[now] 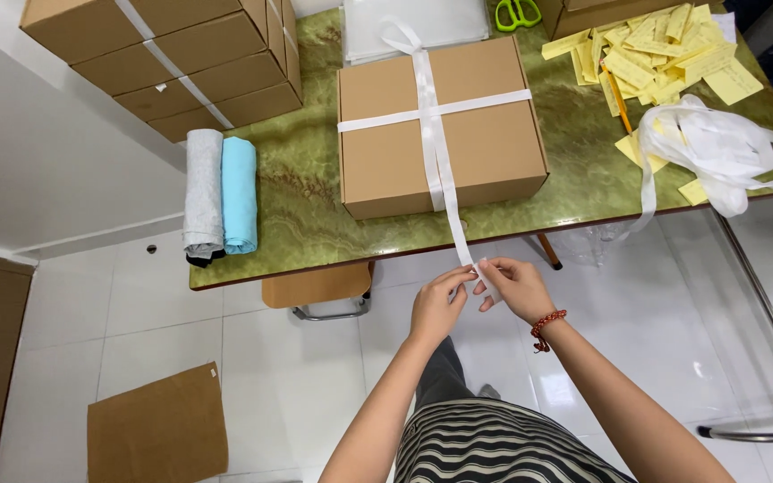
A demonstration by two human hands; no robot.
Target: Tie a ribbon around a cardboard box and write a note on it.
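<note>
A brown cardboard box (485,143) sits on the green marble table (306,206), wrapped crosswise with white ribbon (431,125). The ribbon's loose end runs off the table's front edge towards me. My left hand (438,307) and my right hand (513,286) meet just below the table edge, both pinching that ribbon end between fingertips. A red bead bracelet is on my right wrist.
Stacked ribbon-tied boxes (181,54) stand at the back left. Rolled grey and light-blue cloths (221,192) lie at the left edge. A loose white ribbon pile (717,148), yellow paper slips (664,49), green scissors (517,12) at right. A cardboard sheet (158,434) lies on the floor.
</note>
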